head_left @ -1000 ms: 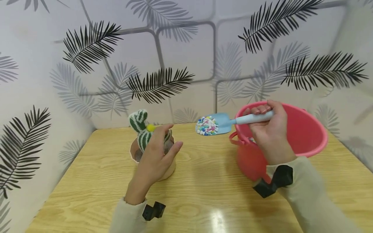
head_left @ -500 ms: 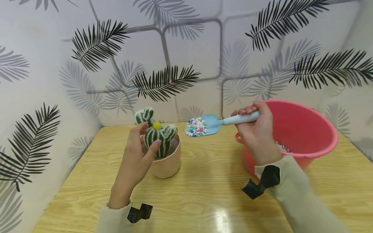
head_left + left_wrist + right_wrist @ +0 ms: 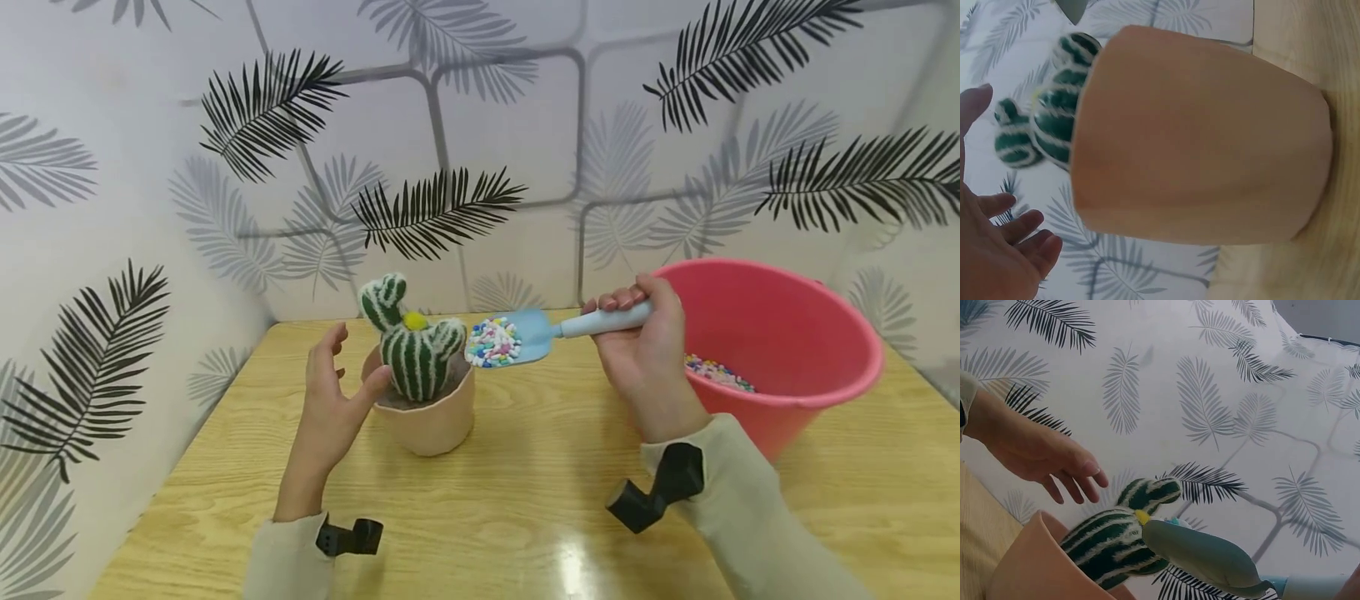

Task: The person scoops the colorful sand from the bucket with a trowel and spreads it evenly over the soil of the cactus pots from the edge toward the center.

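My right hand (image 3: 643, 367) grips the white handle of a light blue toy shovel (image 3: 534, 333). Small multicoloured pebbles (image 3: 495, 342) lie heaped in its scoop, held level at the right edge of the pot. A green and white knitted cactus (image 3: 416, 362) with a yellow bobble stands in a peach pot (image 3: 427, 427) on the table. My left hand (image 3: 330, 408) hovers at the pot's left, thumb and fingers spread apart and holding nothing. In the right wrist view the scoop (image 3: 1204, 553) overlaps the cactus (image 3: 1113, 540), and its load is mostly hidden behind the scoop's side.
A large pink bucket (image 3: 780, 333) stands on the right of the wooden table (image 3: 510, 508), with more coloured pebbles (image 3: 716, 372) at its bottom. Behind the table rises a wall (image 3: 517, 125) covered in a leaf pattern.
My right hand has carried the loaded shovel left, from over the bucket to the pot's edge. My left hand has drawn back leftward from in front of the cactus.
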{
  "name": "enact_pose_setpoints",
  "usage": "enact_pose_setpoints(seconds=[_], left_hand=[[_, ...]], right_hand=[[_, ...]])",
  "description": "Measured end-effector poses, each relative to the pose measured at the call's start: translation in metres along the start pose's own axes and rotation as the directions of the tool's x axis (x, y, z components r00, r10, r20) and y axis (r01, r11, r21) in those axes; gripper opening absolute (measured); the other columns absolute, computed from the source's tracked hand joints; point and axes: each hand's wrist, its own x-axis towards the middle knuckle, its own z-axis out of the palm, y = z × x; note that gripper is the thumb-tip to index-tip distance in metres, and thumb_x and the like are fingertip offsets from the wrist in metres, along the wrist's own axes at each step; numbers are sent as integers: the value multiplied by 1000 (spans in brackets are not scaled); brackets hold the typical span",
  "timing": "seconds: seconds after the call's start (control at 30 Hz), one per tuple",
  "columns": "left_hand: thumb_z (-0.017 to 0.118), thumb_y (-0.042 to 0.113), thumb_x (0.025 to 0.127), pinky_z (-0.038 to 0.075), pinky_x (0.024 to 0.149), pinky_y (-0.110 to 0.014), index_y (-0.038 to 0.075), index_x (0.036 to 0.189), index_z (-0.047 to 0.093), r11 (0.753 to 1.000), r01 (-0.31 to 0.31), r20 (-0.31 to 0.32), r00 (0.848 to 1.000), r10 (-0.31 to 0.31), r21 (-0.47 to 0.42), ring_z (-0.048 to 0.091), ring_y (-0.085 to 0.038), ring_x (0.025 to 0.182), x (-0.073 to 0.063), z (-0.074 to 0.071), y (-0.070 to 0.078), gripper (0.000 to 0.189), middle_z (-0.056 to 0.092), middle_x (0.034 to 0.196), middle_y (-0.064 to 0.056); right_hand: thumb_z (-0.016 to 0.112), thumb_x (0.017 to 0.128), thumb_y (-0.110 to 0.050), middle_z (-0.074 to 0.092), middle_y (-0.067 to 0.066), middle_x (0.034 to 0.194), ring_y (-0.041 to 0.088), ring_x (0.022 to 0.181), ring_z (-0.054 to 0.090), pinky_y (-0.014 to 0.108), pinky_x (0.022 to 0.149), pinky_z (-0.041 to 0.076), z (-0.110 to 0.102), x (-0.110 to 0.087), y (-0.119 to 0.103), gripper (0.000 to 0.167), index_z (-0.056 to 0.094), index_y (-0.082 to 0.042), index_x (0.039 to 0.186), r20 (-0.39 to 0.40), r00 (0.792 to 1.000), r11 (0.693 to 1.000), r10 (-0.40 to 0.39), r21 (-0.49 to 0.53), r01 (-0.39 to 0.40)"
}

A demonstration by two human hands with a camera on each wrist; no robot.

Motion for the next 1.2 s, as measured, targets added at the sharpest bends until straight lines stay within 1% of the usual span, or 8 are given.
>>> enact_pose_setpoints(seconds=[0.13,0.27,0.5,0.67,0.8,0.97,1.07,1.2], left_hand=[[60,25,92,25,108,-51,4,150,16,996,65,44,997,-62,-57,19,-34,138,2,2,-12,75,19,152,-18],[61,27,92,23,110,-52,6,151,14,990,118,112,988,-109,-78,17,-34,142,3,5,-23,78,16,155,-16],[62,25,91,21,112,-52,7,151,14,984,124,167,981,-102,-127,16,-34,144,6,4,-43,79,17,156,-16],[66,25,87,21,113,-58,8,152,12,975,148,249,963,-103,-166,17,-39,144,6,6,-51,86,13,157,-18],[71,23,83,23,111,-61,10,153,10,980,155,278,954,-115,-124,20,-42,142,6,7,-50,94,12,158,-17],[74,24,82,27,108,-63,13,154,10,985,160,287,948,-137,-61,23,-44,140,6,7,-49,97,13,158,-15],[74,26,81,29,106,-63,13,154,10,987,158,287,947,-141,-37,25,-44,138,7,6,-48,98,14,158,-15],[75,24,81,29,107,-62,11,153,11,991,133,286,951,-121,-22,27,-43,138,7,3,-51,98,16,157,-16]], right_hand=[[37,102,-15,42,3,54,15,58,40,30,75,32,0,-3,8,44,41,-7,59,-10,1000,998,-20,-57,19],[37,102,-16,42,2,55,14,59,41,29,76,32,-4,-6,15,42,40,-9,60,-11,999,995,-40,-94,39],[36,101,-14,42,-1,56,13,61,41,28,76,31,-11,-4,34,43,41,-11,59,4,999,988,-45,-150,45],[36,101,-14,42,-1,55,13,60,41,27,74,31,-18,0,43,41,41,-11,60,1,997,983,-76,-167,75],[37,100,-13,42,-1,54,13,60,41,27,73,32,-22,4,47,41,41,-12,59,7,995,978,-100,-185,100],[37,100,-13,42,-2,54,13,60,41,28,72,33,-24,8,49,41,41,-12,59,8,992,971,-124,-204,123],[37,100,-13,42,-2,55,13,60,41,28,73,33,-23,10,49,40,41,-12,61,9,992,969,-124,-214,123],[39,100,-12,42,-1,55,14,59,42,28,72,34,-15,13,51,39,42,-11,61,16,994,962,-108,-251,109]])
